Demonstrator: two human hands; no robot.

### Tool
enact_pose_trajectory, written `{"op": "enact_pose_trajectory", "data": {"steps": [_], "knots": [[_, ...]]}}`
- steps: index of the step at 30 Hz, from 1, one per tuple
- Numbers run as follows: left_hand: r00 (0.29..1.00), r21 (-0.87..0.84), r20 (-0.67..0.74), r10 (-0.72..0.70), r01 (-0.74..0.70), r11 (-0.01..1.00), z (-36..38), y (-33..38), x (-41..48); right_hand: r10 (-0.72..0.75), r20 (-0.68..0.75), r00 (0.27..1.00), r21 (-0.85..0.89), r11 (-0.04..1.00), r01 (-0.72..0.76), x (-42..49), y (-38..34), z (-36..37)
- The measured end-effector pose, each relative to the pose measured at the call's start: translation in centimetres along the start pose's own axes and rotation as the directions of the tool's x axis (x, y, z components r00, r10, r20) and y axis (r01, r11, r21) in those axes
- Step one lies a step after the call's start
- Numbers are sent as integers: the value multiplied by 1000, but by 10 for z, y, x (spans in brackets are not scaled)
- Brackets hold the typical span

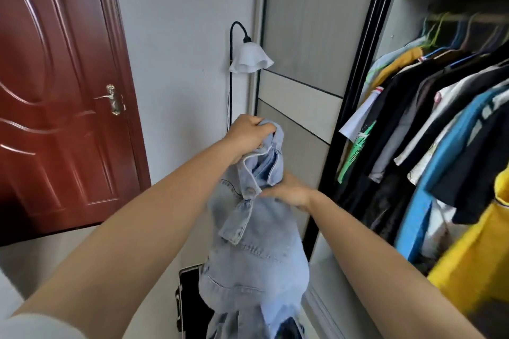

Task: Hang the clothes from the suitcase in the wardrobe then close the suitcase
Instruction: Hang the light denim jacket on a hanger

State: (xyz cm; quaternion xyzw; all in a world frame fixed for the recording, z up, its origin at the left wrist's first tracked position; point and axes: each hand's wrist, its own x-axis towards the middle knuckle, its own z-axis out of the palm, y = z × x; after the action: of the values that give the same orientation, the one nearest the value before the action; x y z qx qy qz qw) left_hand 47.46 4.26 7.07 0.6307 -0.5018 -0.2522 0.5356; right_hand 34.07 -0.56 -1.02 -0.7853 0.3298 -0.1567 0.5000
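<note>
Denim jacket [256, 245] hangs in mid-air straight ahead of you, just left of the open wardrobe [355, 96] and above the suitcase [190, 297] on the floor. Your left hand [249, 137] grips the bunched collar from above and carries the weight. Your right hand [292, 191] lies on the chest just beside the top button, fingers partly tucked behind the cloth; whether it pinches or only steadies cannot be told. No hanger shows inside the jacket, and the collar folds could hide one.

The step in hand looks like getting this jacket onto a hanger and up on the rail [468, 17].

- If no hanger is in it, take a free one from the hangers [451, 47] with your right hand while the left holds the collar high.
- Feed one shoulder at a time, and let the collar open first, as it is crumpled into your fist.
- Denim is heavy and stiff, so seat both shoulders fully or it may slide off to one side.
- The hung clothes [440, 107] sit tightly packed, so push them apart for a gap before you lift the hook.
- The hem hangs low over the suitcase, so raise the jacket clear before you swing it right.
</note>
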Motion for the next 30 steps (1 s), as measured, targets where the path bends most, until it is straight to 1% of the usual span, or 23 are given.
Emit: {"op": "enact_pose_trajectory", "data": {"steps": [1,2,4,5,6,7,9,10,11,12,14,15,16,18,21,22,24,25,26,28,30], "knots": [[998,-34,32,-45,46,998,-3,-4,-3,22,-94,995,29,999,-19,2,8,3],[994,-88,67,-87,93,992,-9,-8,-9,46,-151,988,78,996,-34,4,16,2],[979,-182,125,-161,182,966,-25,-20,-18,70,-187,980,226,974,-27,6,21,-7],[975,-217,111,-191,211,953,-32,-30,-22,74,-192,979,306,952,-11,7,18,-12],[971,-262,56,-231,237,936,-39,-42,-27,73,-191,979,376,927,4,8,12,-17],[958,-300,-40,-284,259,918,-44,-58,-32,79,-188,979,430,903,10,10,4,-23],[890,-320,-266,-371,281,905,-52,-99,-47,72,-179,981,486,874,25,14,-14,-32],[851,-327,-334,-405,299,897,-56,-123,-57,60,-180,982,499,866,38,16,-24,-36],[827,-334,-341,-446,337,880,-56,-142,-68,42,-183,982,505,861,57,16,-33,-41],[813,-329,-314,-491,392,859,-56,-161,-83,16,-188,982,513,855,84,16,-44,-41],[797,-287,-226,-560,495,820,-45,-188,-108,-26,-203,979,543,829,134,13,-64,-42],[791,-278,-192,-580,523,805,-36,-196,-119,-37,-225,974,557,815,160,14,-71,-42],[799,-278,-175,-575,520,807,-28,-200,-126,-50,-248,968,566,803,186,15,-78,-41],[834,-292,-167,-525,467,835,-13,-199,-133,-62,-269,961,585,783,214,17,-87,-39],[909,-302,-59,-413,378,875,0,-183,-129,-12,-294,956,597,779,194,15,-96,-40],[924,-283,-52,-379,350,893,4,-178,-125,19,-312,950,608,773,184,13,-97,-44],[922,-252,-101,-374,340,906,1,-173,-111,59,-347,936,615,768,180,9,-93,-55],[913,-279,-108,-393,352,894,-4,-170,-105,76,-370,926,609,773,180,6,-88,-63],[907,-347,-90,-412,359,866,-9,-168,-96,91,-395,914,599,780,181,2,-81,-72],[895,-534,-67,-441,341,774,-20,-156,-80,156,-453,878,581,798,158,-8,-60,-90],[897,-648,-29,-442,320,692,-28,-139,-65,238,-514,824,515,854,75,-16,-34,-103]]}}
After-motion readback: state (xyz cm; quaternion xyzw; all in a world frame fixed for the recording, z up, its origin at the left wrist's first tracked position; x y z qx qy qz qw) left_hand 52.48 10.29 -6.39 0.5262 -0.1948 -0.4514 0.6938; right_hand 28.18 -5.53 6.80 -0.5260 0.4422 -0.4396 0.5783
